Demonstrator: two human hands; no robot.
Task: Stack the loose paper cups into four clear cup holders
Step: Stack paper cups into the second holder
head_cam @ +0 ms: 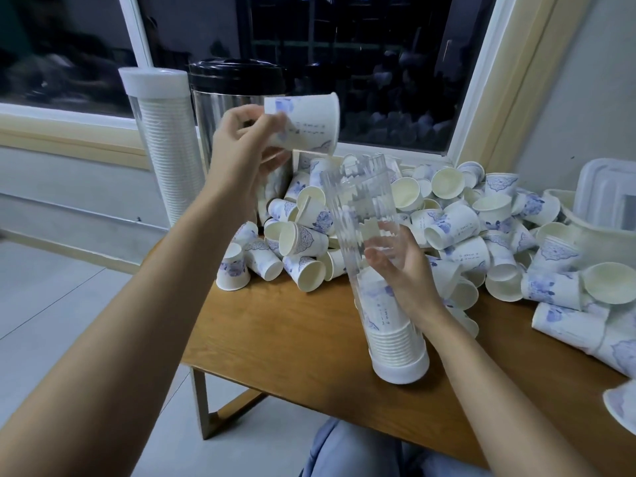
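A paper cup (306, 123) is being pinched near its base by the fingers and thumb of the left hand (246, 142). It is being held on its side, its open mouth turned away from that hand, to the right. The cup is being held in the air, above and just to the left of the open top of the clear cup holder (361, 208).

The holder is being grasped about halfway up by the right hand (401, 270), whose fingers are curled round the tube (they are seen through the plastic). It is being stood on its white base (401, 368) on the wooden table (275, 332), below the right wrist, with its top leaning slightly away towards the left hand. A stack of cups (390, 330) is being carried in its lower part, beneath the right hand.

A pile of loose cups (457, 222) is being borne by the table beyond and to the right of the right hand, some of them lying close against the holder. Beyond the left hand, a filled holder (161, 139) with a white cap is standing just beside a steel canister (230, 94) with a black lid, both before the window (378, 80). Far to the right of the right hand, a plastic lid (605, 191) is being held in a white basket (585, 232).
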